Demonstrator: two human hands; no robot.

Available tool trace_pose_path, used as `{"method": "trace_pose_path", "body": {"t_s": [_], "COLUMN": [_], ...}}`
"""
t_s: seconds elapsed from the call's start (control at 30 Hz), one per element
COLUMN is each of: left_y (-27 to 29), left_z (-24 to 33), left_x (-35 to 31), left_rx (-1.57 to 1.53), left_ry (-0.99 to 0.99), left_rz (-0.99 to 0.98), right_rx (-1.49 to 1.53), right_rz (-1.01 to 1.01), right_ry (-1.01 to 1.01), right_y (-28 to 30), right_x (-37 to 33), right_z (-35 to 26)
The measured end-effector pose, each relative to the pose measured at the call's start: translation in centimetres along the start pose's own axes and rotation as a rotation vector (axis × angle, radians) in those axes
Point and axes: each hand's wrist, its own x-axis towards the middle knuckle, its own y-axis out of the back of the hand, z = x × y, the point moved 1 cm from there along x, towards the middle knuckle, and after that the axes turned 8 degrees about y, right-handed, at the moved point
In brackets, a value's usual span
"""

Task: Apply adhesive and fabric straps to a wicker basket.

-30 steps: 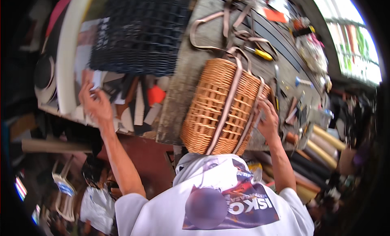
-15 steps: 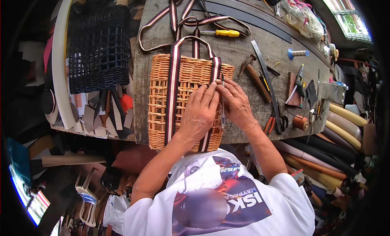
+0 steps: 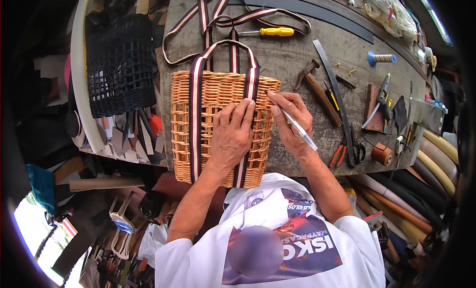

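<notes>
A tan wicker basket (image 3: 223, 92) stands before me on the workbench, two dark striped webbing straps running down its front. My left hand (image 3: 230, 134) rests flat against the basket, fingertips on the right-hand strap (image 3: 251, 80). That strap and the left strap (image 3: 196, 119) join in a loop above the rim. Between the thumb and fingers of my right hand (image 3: 300, 109) is a pen (image 3: 303, 133) with a pale clear barrel. Its dark tip points up and left, near the basket's upper right edge, a little apart from the strap.
Right of the basket lie a hammer (image 3: 321, 97), a long metal strip (image 3: 333, 85), scissors (image 3: 358, 155), a glue gun (image 3: 383, 92) and a thread spool (image 3: 382, 58). A yellow-handled screwdriver (image 3: 276, 31) and loose webbing (image 3: 292, 15) lie behind. A black woven basket (image 3: 119, 70) stands left.
My right hand has drawn away from the strap to the right, and the pen now slants instead of standing upright. My left fingers have slid slightly back along the strap. The view has shifted.
</notes>
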Motion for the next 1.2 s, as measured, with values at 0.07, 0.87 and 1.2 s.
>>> {"method": "trace_pose_path", "body": {"t_s": [0.07,0.87,1.2], "left_y": [0.2,0.0,0.0], "left_z": [0.1,-0.1,0.0], "left_x": [0.0,0.0,0.1], "left_rx": [0.013,0.000,-0.040], "left_ry": [-0.002,0.028,0.043], "left_rz": [-0.012,-0.059,-0.036], "right_rx": [0.061,0.025,0.001], "right_rz": [0.001,0.073,0.071], "right_ry": [0.083,0.069,0.069], "right_y": [-0.1,-1.7,-1.8], "right_x": [0.3,0.6,0.5], "right_z": [0.5,1.4,1.4]}}
